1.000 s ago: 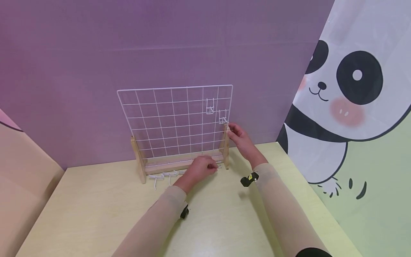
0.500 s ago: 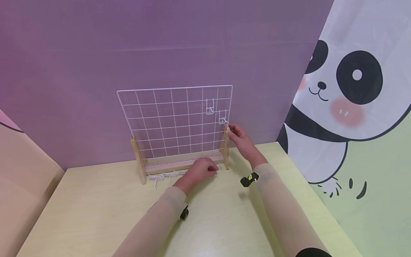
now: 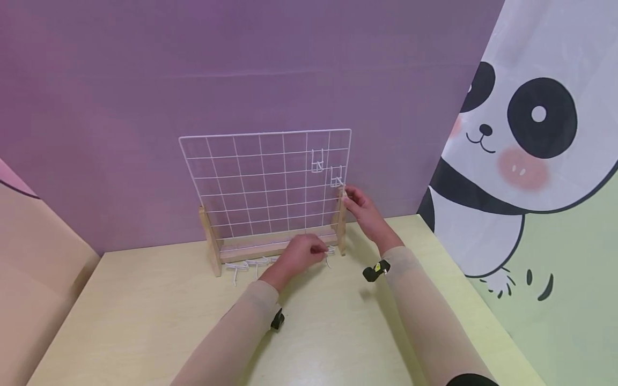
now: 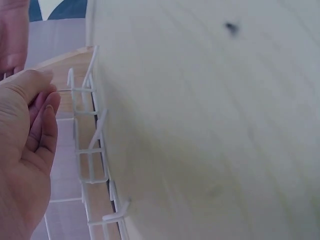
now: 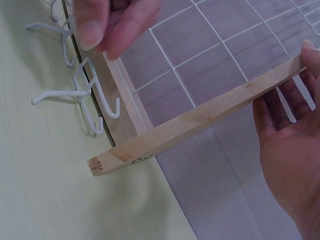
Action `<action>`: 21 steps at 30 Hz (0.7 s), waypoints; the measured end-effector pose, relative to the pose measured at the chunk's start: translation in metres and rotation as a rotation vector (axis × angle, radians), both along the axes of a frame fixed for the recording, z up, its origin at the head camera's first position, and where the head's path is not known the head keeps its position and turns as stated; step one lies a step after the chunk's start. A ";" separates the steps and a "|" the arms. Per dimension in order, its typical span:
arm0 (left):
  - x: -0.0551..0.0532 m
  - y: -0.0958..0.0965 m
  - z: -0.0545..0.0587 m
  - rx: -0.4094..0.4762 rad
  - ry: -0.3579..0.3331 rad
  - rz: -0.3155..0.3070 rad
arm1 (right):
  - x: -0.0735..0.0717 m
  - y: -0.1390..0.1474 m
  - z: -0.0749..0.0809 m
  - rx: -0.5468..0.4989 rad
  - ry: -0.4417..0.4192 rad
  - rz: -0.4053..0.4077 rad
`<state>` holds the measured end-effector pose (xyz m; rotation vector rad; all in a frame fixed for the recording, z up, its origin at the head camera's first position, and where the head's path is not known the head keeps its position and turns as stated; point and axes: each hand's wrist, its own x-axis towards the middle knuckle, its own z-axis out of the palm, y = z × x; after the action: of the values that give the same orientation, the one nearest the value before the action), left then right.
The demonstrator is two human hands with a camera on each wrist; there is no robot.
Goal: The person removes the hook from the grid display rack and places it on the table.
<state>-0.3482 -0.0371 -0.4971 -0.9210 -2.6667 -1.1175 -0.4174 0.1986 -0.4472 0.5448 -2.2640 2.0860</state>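
A white wire grid panel (image 3: 263,190) stands in a wooden base with two uprights. My right hand (image 3: 365,212) holds the top of the right wooden upright (image 5: 210,115), thumb on one side and fingers on the other. My left hand (image 3: 301,254) hovers at the right end of the base, fingers loosely curled. Just beyond its fingertips a white wire hook (image 5: 87,95) leans at the base's front edge, its prong pointing out over the table. Other hooks (image 4: 92,150) line the same edge. Two hooks (image 3: 316,161) hang on the grid's upper right.
The pale wooden table (image 3: 145,311) reaches toward me. Behind the grid rises a purple backdrop (image 3: 241,64), with a panda-printed panel (image 3: 541,161) on the right. A beige panel (image 3: 38,279) borders the table's left side.
The rightmost hook's prong now shows below my left fingertips, where it was not visible a second ago. The right hand keeps its hold on the upright. The head view has shifted slightly.
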 end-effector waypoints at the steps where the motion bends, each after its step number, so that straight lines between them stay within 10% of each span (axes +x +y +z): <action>1: 0.001 -0.001 0.001 0.016 -0.012 0.016 | 0.000 0.000 -0.001 -0.003 0.003 0.002; 9: 0.006 -0.001 0.028 0.202 -0.002 0.165 | 0.001 0.001 -0.003 -0.021 0.013 0.008; 21: 0.000 0.003 0.092 0.444 0.344 0.262 | 0.002 -0.001 0.001 -0.037 -0.015 -0.004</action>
<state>-0.3482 -0.0337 -0.4053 -0.5959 -2.0713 -1.2752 -0.4157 0.1972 -0.4465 0.5239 -2.2275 2.1327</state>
